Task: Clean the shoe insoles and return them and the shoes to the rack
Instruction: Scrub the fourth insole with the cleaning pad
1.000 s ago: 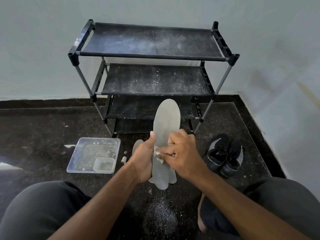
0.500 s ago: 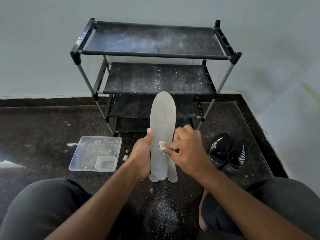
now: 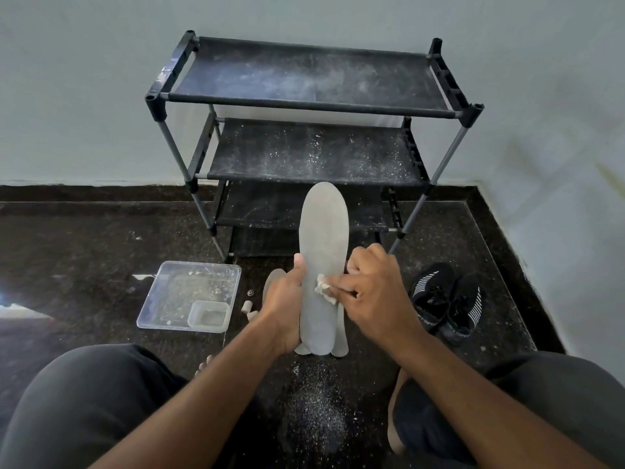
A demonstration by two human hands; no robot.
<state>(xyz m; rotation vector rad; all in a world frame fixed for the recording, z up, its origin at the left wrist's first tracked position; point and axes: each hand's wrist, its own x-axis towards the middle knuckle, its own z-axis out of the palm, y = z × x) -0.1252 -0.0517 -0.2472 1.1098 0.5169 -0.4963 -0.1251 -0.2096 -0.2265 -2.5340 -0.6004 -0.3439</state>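
A grey insole [image 3: 323, 231] stands upright in front of me, toe end up. My left hand [image 3: 284, 306] grips its left edge, thumb on the front face. My right hand [image 3: 375, 292] pinches a small white wad [image 3: 323, 286] against the insole's middle. A second insole [image 3: 341, 336] lies on the floor behind the first; only its heel edge and a bit of its left side show. A pair of black shoes [image 3: 446, 299] with white stripes sits on the floor to the right. The black three-shelf rack [image 3: 304, 106] stands against the wall, dusted with white specks.
A clear plastic tray [image 3: 189, 292] with a small tub inside lies on the dark floor at the left. Small white bits [image 3: 247, 305] lie beside it. White powder [image 3: 314, 407] is scattered on the floor between my knees. Walls meet in a corner at the right.
The right hand with the white wad has shifted slightly down and left across the insole. The insole stays upright in my left hand's grip.
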